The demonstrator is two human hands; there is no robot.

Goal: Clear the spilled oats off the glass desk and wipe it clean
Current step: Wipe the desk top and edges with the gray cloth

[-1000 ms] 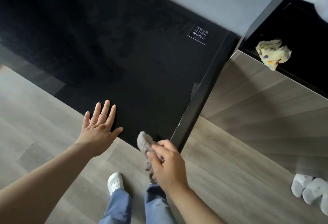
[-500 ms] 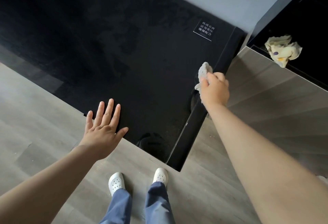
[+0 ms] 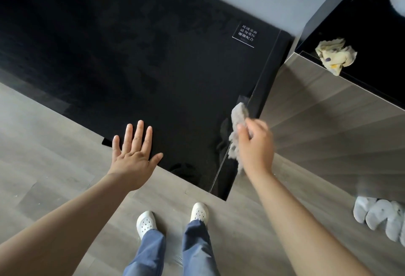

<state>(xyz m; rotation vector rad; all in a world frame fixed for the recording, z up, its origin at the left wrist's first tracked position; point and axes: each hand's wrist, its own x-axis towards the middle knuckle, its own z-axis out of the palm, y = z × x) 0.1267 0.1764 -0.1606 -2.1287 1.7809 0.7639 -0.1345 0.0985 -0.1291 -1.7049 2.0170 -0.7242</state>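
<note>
The right hand (image 3: 255, 144), gripping the cloth (image 3: 237, 126), should press flat along the surface's (image 3: 153, 56) right edge while the left hand (image 3: 133, 153) braces, fingers spread.

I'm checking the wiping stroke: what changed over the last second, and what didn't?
The right hand, gripping the grey cloth throughout, swept from the near corner of the desk up its right edge, then came back partway. Nothing was picked up or let go. The left hand stayed flat on the near edge, and the yellow rag did not move.
</note>
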